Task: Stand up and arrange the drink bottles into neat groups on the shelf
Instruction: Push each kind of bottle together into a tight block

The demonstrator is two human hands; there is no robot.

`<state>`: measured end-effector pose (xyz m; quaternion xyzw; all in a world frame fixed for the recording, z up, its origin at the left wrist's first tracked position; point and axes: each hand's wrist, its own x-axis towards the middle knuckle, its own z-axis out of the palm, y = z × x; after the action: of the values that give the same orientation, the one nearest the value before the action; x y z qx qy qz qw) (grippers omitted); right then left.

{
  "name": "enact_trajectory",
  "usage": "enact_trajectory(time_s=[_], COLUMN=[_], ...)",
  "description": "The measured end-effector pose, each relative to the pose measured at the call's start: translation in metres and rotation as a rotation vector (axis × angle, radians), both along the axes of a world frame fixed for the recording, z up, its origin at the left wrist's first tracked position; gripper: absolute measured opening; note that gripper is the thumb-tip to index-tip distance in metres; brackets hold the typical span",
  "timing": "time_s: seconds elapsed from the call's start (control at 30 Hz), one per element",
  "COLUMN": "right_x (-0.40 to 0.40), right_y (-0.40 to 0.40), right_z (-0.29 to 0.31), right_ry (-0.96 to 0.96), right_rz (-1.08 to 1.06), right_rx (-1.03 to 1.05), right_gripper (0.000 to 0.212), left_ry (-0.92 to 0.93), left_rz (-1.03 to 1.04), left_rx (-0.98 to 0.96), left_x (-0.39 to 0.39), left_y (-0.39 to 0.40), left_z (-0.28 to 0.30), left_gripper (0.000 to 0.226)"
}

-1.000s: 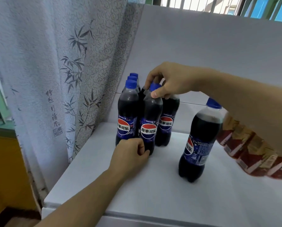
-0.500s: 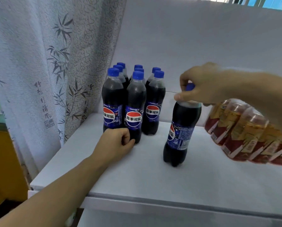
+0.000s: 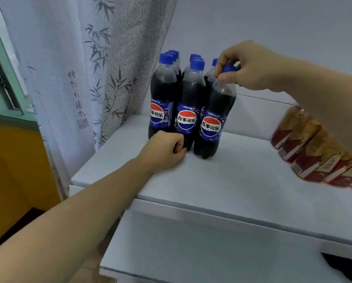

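white shelf set against a pale wall, patterned curtain hanging off its left edge, window frame further left. cola bottles stand upright in a tight block near the back left corner of the shelf, blue caps in rows running toward the wall; front row shows three labels facing out. right hand comes in from the right, fingers pinched closed round the cap and neck of the front-right cola bottle, which stands on the shelf touching its neighbour, seemingly just slotted into the row. left hand rests on the shelf at the foot of the front row, fingers curled into a loose fist against the bottle bases, holding nothing, likely bracing the block. at the right edge a run of tea bottles with red-and-gold labels lean or lie tilted, partly hidden under the right forearm; cannot tell how many. judgement: cola group looks about finished and neat, pending release of the last bottle. the tea bottles remain to be stood up and grouped, so roughly half the job is left.
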<state>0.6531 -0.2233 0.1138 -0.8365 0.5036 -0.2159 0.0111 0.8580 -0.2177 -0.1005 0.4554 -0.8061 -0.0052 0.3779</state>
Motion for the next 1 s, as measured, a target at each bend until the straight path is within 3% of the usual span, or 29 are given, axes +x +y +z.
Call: enact_trajectory(time_s=[0.23,0.33,0.4,0.5,0.6,0.67,0.77,0.87,1.0], right_x=[-0.002,-0.01,-0.021,-0.031,-0.025,-0.014,0.0,0.003,0.0], right_y=[-0.016,-0.015,-0.007,0.01,0.012,0.01,0.01,0.008,0.006], right_z=[-0.012,-0.022,-0.038,-0.085,-0.139,-0.169,-0.198,-0.208,-0.214], right_ry=[-0.01,-0.104,-0.295,-0.583,-0.737,-0.791,-0.786,-0.725,-0.698], right_rz=[0.001,-0.059,-0.088,-0.16,-0.274,-0.282,-0.205,-0.141,-0.137], right_rx=[-0.079,-0.066,-0.084,-0.109,0.025,0.177,0.26,0.224,0.164], right_gripper=[0.014,0.042,0.055,0.052,0.056,0.067,0.075,0.07,0.068], left_ry=[0.033,0.064,0.106,0.354,0.679,0.768,0.755,0.71,0.54], left_rz=[-0.005,-0.031,-0.028,0.053,0.181,0.226,0.209,0.038,0.001], left_rx=[0.043,0.024,-0.041,-0.144,-0.215,-0.154,0.059,0.335,0.378], left_x=[0.001,0.001,0.001,0.017,0.043,0.053,0.053,0.051,0.057], left_y=[-0.003,0.001,0.01,0.02,0.013,0.002,-0.007,-0.012,-0.019], left_z=[-0.003,0.001,0.008,0.028,0.052,0.051,0.027,0.013,0.005], left_gripper=[0.032,0.034,0.037,0.038,0.024,0.005,0.028,0.05,0.054])
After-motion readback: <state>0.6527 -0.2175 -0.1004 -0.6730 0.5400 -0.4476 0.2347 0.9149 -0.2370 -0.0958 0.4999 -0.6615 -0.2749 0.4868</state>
